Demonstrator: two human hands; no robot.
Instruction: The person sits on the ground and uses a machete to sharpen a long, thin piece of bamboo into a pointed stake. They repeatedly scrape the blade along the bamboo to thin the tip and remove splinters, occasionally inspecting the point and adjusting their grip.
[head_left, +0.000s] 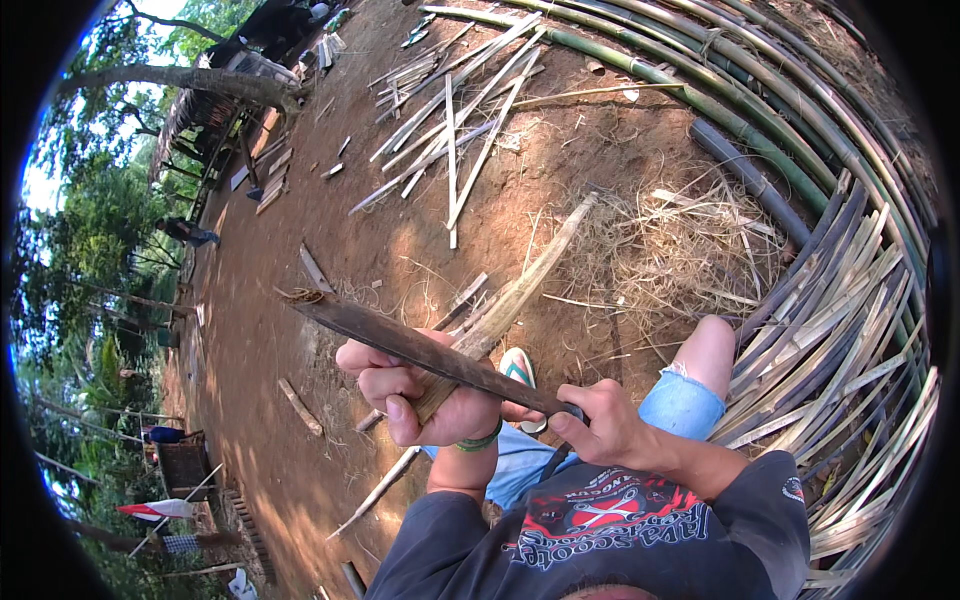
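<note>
My left hand is closed around the near end of a pale split bamboo strip. The strip slants away from me toward the far right, its far end over a heap of shavings. My right hand grips the dark handle of a machete. Its long brown blade points to the left and crosses above the strip and my left hand. From this view I cannot tell whether the blade touches the bamboo. A tuft of curled fibre shows at the blade's tip.
Thin bamboo shavings lie on the brown dirt ahead. Long green bamboo poles curve along the far right, with a pile of split strips beside my bare knee. Loose slats are scattered farther off. A person is in the left distance.
</note>
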